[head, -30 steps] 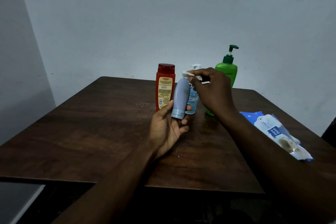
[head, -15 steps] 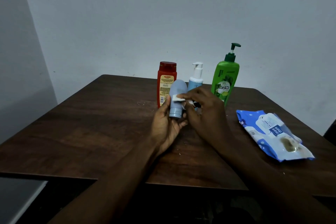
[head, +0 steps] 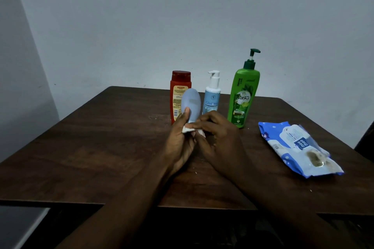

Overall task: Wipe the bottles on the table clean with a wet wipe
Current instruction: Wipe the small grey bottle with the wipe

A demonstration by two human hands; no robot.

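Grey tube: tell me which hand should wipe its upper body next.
Right, probably. The right hand pinches the wet wipe at the lower end of the grey tube; the left hand grips the tube and is needed to steady it.

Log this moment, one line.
left hand: holds grey-blue tube | right hand: pinches wet wipe at tube's lower end | red bottle, white bottle, green bottle: upright

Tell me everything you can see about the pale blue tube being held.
The pale blue tube looks like smooth matte plastic, with no label showing and a rounded top. It is held nearly upright above the table, in front of the red bottle. The left hand holds its lower part, thumb on its front; the right hand presses a white wipe at its base, which the grip hides.
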